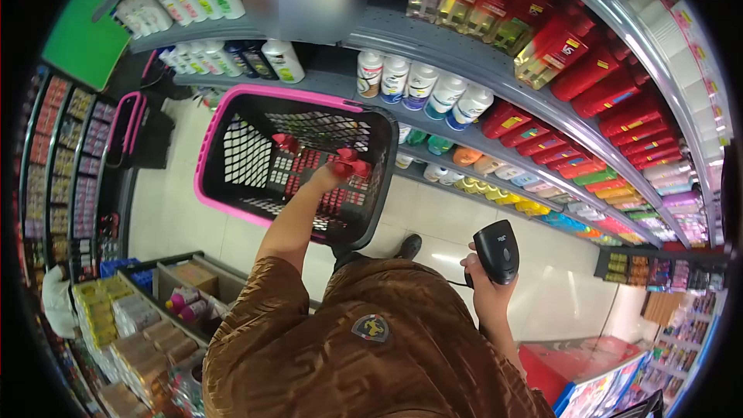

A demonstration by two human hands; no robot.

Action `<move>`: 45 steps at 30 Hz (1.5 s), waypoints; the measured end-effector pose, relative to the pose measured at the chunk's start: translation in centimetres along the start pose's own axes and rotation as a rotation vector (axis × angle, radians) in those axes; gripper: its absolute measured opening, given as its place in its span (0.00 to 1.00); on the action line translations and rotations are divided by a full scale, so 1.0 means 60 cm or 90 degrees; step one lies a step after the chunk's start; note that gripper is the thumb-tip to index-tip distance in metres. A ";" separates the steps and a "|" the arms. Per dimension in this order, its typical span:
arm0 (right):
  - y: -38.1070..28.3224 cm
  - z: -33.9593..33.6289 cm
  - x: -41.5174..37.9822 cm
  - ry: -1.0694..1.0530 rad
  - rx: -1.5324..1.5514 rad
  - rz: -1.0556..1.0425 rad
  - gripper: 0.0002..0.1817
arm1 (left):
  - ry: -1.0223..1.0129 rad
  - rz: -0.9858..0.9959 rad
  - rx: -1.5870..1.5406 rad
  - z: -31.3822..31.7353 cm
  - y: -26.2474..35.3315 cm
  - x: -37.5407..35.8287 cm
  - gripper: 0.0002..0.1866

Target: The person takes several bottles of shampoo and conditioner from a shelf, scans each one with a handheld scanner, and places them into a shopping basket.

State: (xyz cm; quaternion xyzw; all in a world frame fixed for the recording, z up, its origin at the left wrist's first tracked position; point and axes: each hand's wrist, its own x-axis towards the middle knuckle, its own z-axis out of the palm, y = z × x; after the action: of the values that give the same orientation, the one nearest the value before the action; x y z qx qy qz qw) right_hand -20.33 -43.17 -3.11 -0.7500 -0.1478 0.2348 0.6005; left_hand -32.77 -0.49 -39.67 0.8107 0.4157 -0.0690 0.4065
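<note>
My left hand [328, 178] reaches down into a black shopping basket [203, 159] with a pink rim. Its fingers are closed on a red item [353, 164], whose exact kind I cannot make out. Another red item [286, 143] lies near the basket's far side. Out to the right, my right hand [487, 288] grips a black handheld barcode scanner [496, 251], held up over the floor and away from the basket.
Shelves [464, 54] of shampoo bottles curve along the far side and right. A second black basket [147, 135] stands at left. Stacked packs [139, 325] fill the lower left, near a cardboard box [193, 275]. A red-and-white case [580, 368] is at lower right.
</note>
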 end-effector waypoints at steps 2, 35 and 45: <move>-0.019 0.014 -0.014 0.055 0.014 0.019 0.14 | 0.012 0.021 0.040 0.027 0.003 0.032 0.38; 0.034 0.003 0.121 -0.266 0.166 0.009 0.30 | 0.138 0.523 -0.279 -0.380 0.549 -0.442 0.18; 0.035 -0.060 0.129 -0.332 0.457 -0.014 0.47 | 0.145 0.449 -0.578 -0.280 0.702 -0.415 0.15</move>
State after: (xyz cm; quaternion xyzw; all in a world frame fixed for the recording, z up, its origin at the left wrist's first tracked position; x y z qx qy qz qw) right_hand -12.01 -42.75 -5.92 -0.4078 -0.2114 0.4459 0.7682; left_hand -21.87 -17.50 7.99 0.6468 0.1498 0.3433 0.6643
